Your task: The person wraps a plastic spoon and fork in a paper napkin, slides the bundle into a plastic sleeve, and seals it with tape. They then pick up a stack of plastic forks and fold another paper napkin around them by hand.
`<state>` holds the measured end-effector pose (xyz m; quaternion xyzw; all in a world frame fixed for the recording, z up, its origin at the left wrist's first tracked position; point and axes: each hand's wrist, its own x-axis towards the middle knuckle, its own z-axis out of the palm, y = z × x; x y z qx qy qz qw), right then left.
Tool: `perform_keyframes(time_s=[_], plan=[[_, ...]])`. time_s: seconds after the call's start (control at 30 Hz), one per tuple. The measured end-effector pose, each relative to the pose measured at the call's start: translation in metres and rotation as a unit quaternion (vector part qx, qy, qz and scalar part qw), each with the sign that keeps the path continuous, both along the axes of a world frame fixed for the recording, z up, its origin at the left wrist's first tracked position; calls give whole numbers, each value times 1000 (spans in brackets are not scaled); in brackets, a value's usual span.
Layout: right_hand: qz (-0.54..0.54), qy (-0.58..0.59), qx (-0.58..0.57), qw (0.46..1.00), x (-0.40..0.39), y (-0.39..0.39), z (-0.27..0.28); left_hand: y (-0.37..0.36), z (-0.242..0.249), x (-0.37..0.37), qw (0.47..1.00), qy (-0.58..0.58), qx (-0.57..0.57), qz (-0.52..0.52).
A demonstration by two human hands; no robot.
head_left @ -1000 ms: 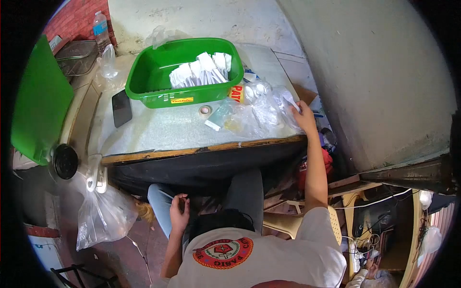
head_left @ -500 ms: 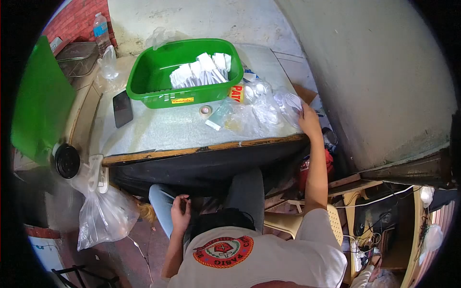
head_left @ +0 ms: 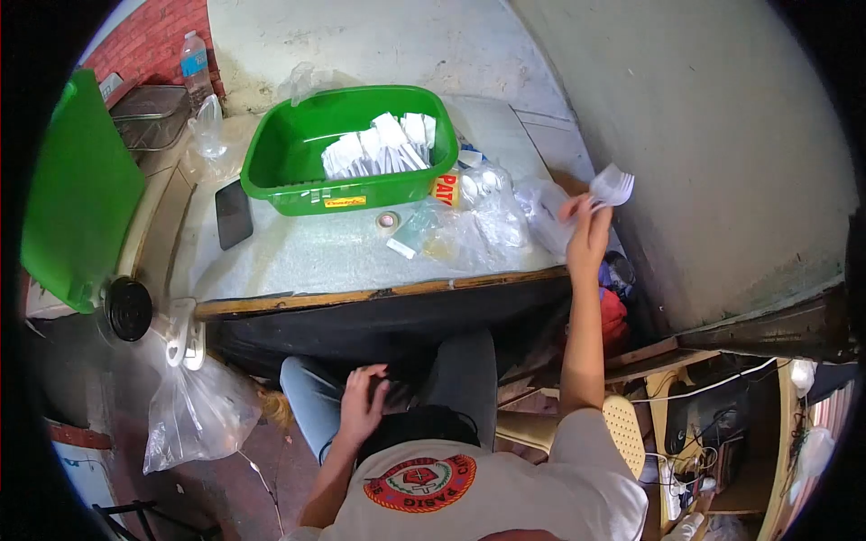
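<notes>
At the table's right end, my right hand is raised with its fingers closed on white plastic forks, tines pointing up and right. Just left of that hand lies a clear plastic bag, and beside it another bag with white plastic spoons. My left hand is over my lap, its fingers stretched out and nothing visible in them. A green basin on the table holds many white paper-wrapped packets.
A roll of tape and a phone lie in front of and left of the basin. A water bottle stands at the back left. Off the table's left edge hangs a plastic bag. A grey wall rises close on the right.
My right hand has lifted up and right from the bag with the forks. My left hand has shifted right over my lap and its fingers have opened out.
</notes>
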<state>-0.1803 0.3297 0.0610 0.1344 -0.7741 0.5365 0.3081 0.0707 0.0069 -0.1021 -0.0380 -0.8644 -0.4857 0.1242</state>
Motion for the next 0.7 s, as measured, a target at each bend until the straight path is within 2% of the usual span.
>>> perform_keyframes(time_s=[0.07,0.1,0.13,0.17,0.2,0.23,0.27,0.33,0.4,0.43,0.47,0.53,0.57,0.6,0.63,0.67,0.7], plan=[[-2,-134,100,986,65,-50,24,12,32,-10,998,39,-11,-44],[-9,62,275,960,77,-62,-8,17,50,-16,998,39,-11,-47],[139,2,333,933,105,-84,4,23,67,-22,995,61,41,-73],[228,-61,296,925,125,-105,-6,28,78,-28,987,85,91,-97],[242,-167,316,902,140,-121,-23,33,83,-32,985,97,90,-106],[253,-21,226,940,152,-139,-47,43,78,-36,979,74,169,-86],[241,-85,271,928,164,-145,-65,54,70,-40,966,50,244,-68],[192,-126,327,917,173,-155,-88,68,51,-48,936,-26,352,15],[229,-172,345,894,180,-157,-103,64,37,-50,892,-101,440,29],[223,-50,357,906,184,-156,-107,67,36,-54,842,-91,527,73],[222,-52,358,905,185,-151,-109,61,35,-56,826,-91,551,85],[342,-139,375,850,179,-138,-77,47,40,-59,829,-103,537,114],[370,-142,333,855,165,-120,-57,37,37,-58,819,-95,554,114],[318,-91,308,892,145,-104,-36,28,37,-56,812,-87,565,119],[192,-96,287,933,129,-91,-12,17,39,-48,803,-95,581,97],[41,-53,316,946,101,-70,-11,9,42,-43,793,-102,596,73],[-57,-6,257,965,62,-48,-15,7,47,-38,814,-106,565,85]])
